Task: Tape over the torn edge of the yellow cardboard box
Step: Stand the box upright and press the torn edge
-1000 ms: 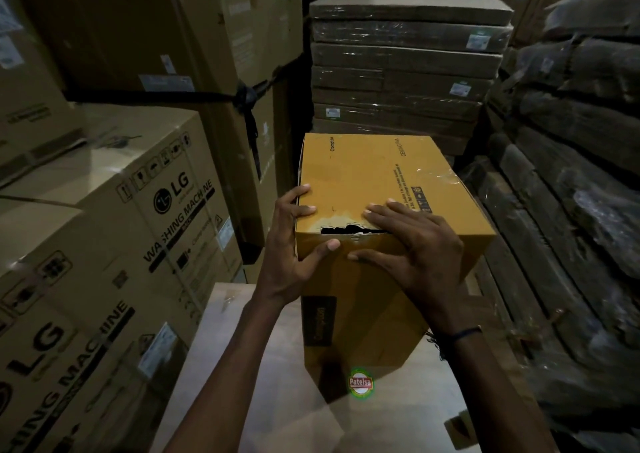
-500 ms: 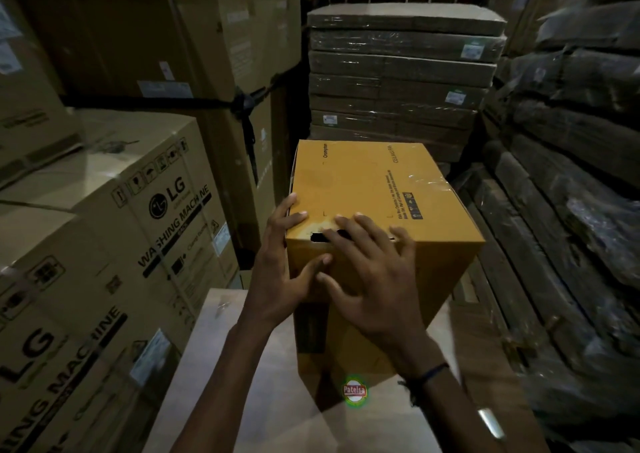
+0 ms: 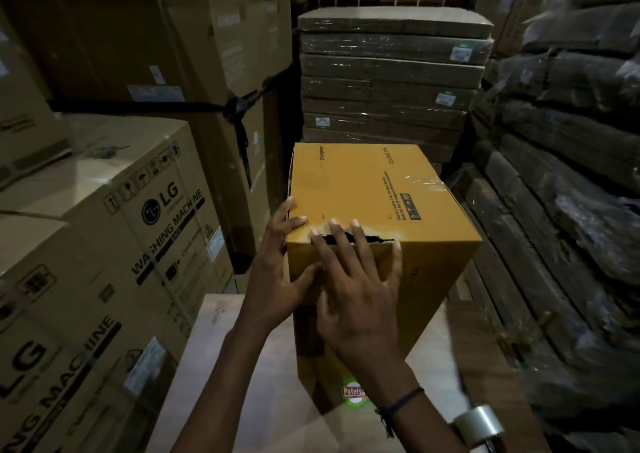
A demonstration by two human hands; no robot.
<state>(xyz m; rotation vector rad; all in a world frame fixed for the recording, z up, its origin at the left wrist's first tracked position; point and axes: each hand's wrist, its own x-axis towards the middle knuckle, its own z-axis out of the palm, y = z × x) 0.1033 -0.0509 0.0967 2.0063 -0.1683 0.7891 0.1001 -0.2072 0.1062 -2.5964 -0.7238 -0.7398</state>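
Note:
A tall yellow cardboard box (image 3: 363, 186) stands upright on a pale surface in front of me. Along its near top edge runs a dark torn gap (image 3: 370, 239). My left hand (image 3: 277, 272) clasps the box's near left corner, thumb on the front face and fingers on the top and left side. My right hand (image 3: 353, 279) lies flat on the front face with its fingertips spread over the tear. A roll of clear tape (image 3: 479, 424) sits on the surface at the lower right, beside my right wrist.
Large LG washing machine cartons (image 3: 114, 245) stand close on the left. Wrapped flat cartons (image 3: 388, 82) are stacked behind the box. Dark wrapped bundles (image 3: 561, 175) line the right side. The pale surface (image 3: 221, 366) lies under the box.
My right hand has slid left along the torn edge and down onto the front face. The view has tilted down, bringing the tape roll into sight.

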